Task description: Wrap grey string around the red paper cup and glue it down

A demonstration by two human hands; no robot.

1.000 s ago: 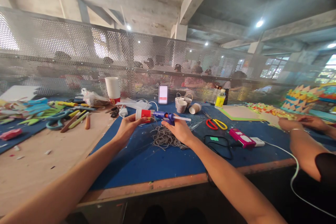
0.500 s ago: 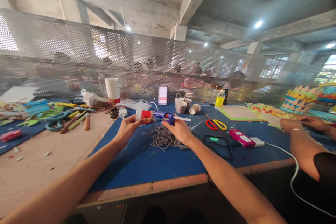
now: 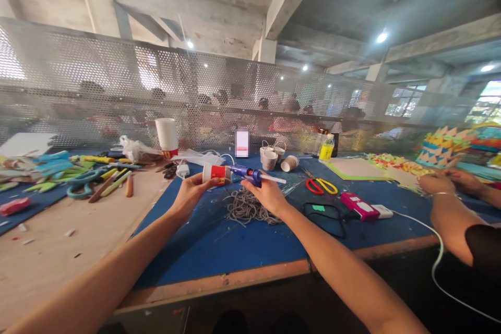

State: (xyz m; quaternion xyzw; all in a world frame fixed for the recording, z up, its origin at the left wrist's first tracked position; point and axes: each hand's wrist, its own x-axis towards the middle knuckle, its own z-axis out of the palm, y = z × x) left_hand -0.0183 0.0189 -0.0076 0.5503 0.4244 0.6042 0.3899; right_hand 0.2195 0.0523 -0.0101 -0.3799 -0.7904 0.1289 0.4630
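My left hand (image 3: 192, 191) is closed around a red and white paper cup (image 3: 215, 172), held on its side above the blue mat (image 3: 235, 240). My right hand (image 3: 267, 194) grips a blue hot glue gun (image 3: 247, 172) with a clear glue stick poking out at the back. The gun's nozzle points at the cup and looks to be touching it. A loose heap of grey cord (image 3: 246, 206) lies on the mat just under both hands.
Red and yellow scissors (image 3: 321, 185), a pink device (image 3: 359, 205) with a white cable, small cord-wrapped cups (image 3: 270, 158), a yellow bottle (image 3: 326, 148) and a phone (image 3: 242, 143) lie beyond. Craft scraps and teal scissors (image 3: 80, 186) clutter the left. Another person's hands (image 3: 442, 183) work at right. A perforated screen backs the table.
Both hands hold the cup and the glue gun in nearly the same place. The view has tilted up slightly.
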